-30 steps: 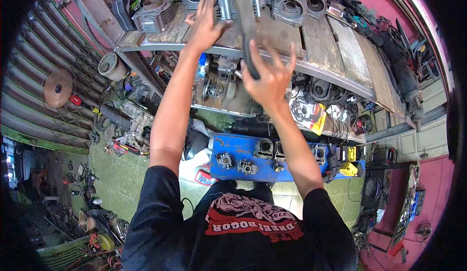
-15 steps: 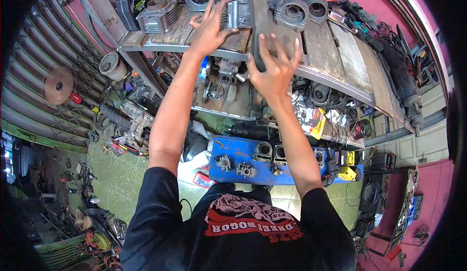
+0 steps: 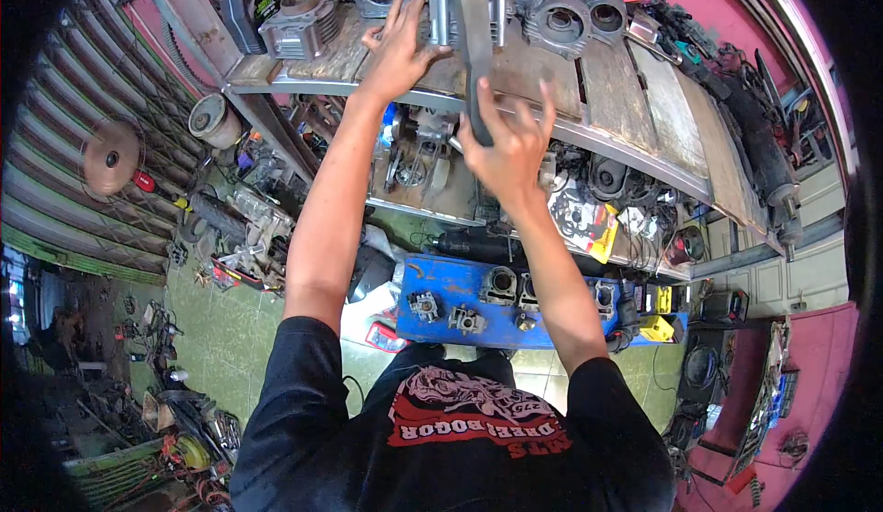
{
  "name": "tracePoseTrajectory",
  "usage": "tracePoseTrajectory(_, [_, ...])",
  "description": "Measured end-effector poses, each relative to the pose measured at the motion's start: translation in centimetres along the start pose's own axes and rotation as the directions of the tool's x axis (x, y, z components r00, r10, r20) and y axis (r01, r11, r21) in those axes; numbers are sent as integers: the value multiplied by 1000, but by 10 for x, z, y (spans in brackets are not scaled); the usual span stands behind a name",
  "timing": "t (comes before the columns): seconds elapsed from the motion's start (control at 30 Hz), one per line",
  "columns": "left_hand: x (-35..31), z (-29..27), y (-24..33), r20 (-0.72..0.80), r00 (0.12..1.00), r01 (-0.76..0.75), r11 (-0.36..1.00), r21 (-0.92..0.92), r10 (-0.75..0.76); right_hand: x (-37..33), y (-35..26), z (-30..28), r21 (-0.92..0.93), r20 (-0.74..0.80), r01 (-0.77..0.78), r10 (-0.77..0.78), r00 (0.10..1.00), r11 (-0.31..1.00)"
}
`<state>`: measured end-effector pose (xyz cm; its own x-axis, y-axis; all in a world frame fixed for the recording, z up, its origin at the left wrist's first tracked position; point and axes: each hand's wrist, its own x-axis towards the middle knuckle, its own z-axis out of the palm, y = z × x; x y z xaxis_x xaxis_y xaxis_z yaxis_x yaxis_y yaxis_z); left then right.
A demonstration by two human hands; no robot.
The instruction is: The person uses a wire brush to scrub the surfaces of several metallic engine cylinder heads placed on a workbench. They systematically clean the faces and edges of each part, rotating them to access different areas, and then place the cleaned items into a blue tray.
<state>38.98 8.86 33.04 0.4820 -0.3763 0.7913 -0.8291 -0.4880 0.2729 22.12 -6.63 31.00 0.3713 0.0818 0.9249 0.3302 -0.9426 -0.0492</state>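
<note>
My left hand (image 3: 394,59) reaches over the front of the wooden workbench. Its thumb and index finger span the near and far ends of a silver metal engine part (image 3: 440,21), while the other fingers stand apart. In my right hand (image 3: 509,149) is a long, flat, grey tool with a dark, narrower near end (image 3: 475,29). Thumb and index finger pinch that near end; the remaining fingers are raised. The tool points away from me and lies across the engine part, hiding its middle. Motion blur hides the tool's exact kind.
Engine cylinders (image 3: 303,26) and housings (image 3: 559,23) line the back of the workbench (image 3: 612,98), beside a black bottle (image 3: 243,15) with a red cap. Below, a blue bench (image 3: 441,277) carries carburetors (image 3: 467,319). A grey fan (image 3: 112,159) stands at left.
The tool's far end has swung left, and my right hand has come slightly left and nearer to me. More of the engine part shows right of the tool. My left hand stays put.
</note>
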Motion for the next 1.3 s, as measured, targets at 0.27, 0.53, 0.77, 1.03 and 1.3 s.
tracePoseTrajectory(0.27, [2,-1,-2,-7,1000,24,999,-34,-24,16,10,-8,-9,-60,-49,49,997,999])
tracePoseTrajectory(0.53, [-1,1,-10,-5,999,42,997,-71,-42,-16,-16,-15,119,34,-33,29,999,992])
tracePoseTrajectory(0.77, [0,1,-4,-2,1000,28,998,-49,-28,-7,-6,-5,25,32,-65,64,997,998])
tracePoseTrajectory(1.03, [3,2,-5,-45,998,30,995,-94,-34,7,-1,-15,10,-17,-51,51,999,999])
tracePoseTrajectory(1.3, [5,-7,9,22,1000,8,997,-71,-6,-10,-5,-31,26,28,-69,69,997,997])
